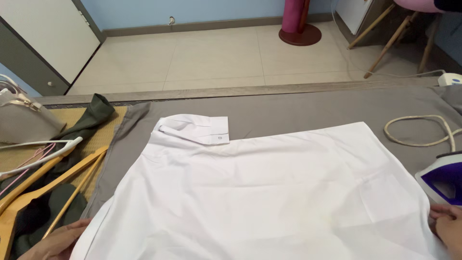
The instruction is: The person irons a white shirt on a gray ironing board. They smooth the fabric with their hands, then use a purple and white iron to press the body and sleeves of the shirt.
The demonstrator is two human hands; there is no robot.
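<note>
**Q:** Since it covers most of the view, what lies on the grey desk (288, 108)?

**A:** A white shirt (269, 192), spread flat, cuff (202, 129) folded onto its far left corner, apparently laid out for pressing.

**Q:** And the hands?

**A:** Well apart. Left hand (60, 240) rests open at the near left hem; right hand (448, 224) touches the near right edge, fingers loose, beside a purple iron (440, 180). Wooden hangers (43, 190) crowd the left; bare grey cloth stays free far.
</note>
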